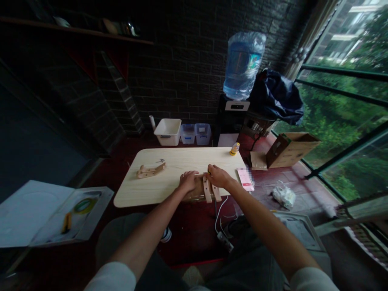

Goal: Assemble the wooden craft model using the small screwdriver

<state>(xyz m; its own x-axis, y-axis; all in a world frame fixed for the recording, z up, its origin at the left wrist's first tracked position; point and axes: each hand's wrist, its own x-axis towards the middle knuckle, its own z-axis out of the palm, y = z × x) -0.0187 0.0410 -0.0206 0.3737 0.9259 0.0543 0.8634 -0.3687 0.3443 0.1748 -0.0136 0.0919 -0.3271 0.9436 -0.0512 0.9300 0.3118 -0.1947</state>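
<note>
My left hand (188, 180) lies with its fingers stretched out at the left end of a wooden assembly. Beneath that hand is a brown, glossy flat piece (195, 190) along the table's near edge; I cannot tell its material. My right hand (217, 177) is closed around a small yellow and black tool (209, 171), mostly hidden by the fingers. Below the right hand, two light wooden strips with dark holes, a left strip (207, 190) and a right strip (216, 192), jut toward me past the table edge. Another wooden assembly (150, 170) sits on the table's left side.
The pale table (169, 157) carries a yellow-capped bottle (234, 149), a pink-screened phone (245, 179) and small dark pieces (160, 161). An open case (91, 214) stands left. White cable (218, 214) hangs below the table; a cardboard box (287, 151) is at right.
</note>
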